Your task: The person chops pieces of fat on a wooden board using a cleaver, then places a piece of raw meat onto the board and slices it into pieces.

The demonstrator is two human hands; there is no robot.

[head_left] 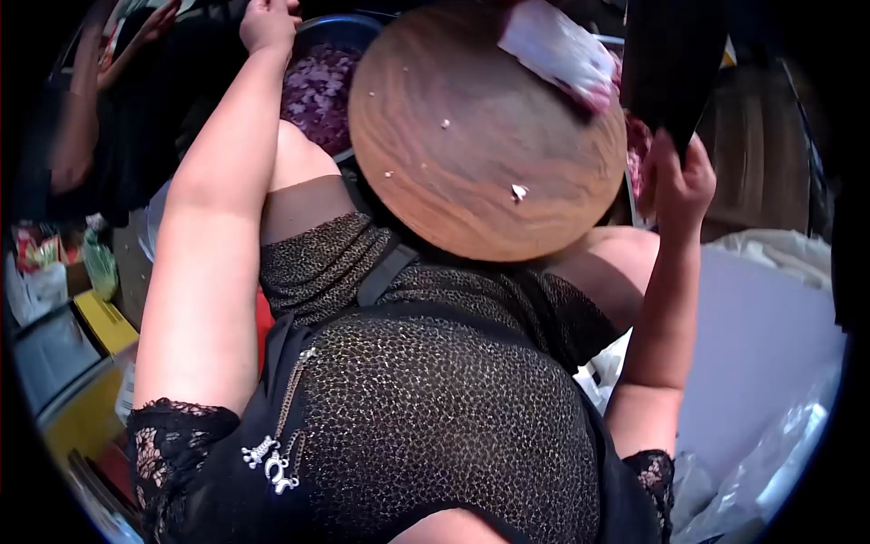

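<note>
A round wooden chopping block stands before my knees. On its far right edge lies a pale slab of meat with pink ends. Small white scraps dot the wood. My right hand, right of the block, is closed around the lower end of a large dark cleaver, whose broad blade points away from me. My left hand is up at the far left with fingers curled, near the rim of a basin; what it holds, if anything, is hidden. Purplish-red pieces fill the basin.
More red meat lies right of the block, partly hidden by my right hand. Another person's arm shows at the far left. A yellow box and bagged goods stand on the left. Clear plastic lies at the lower right.
</note>
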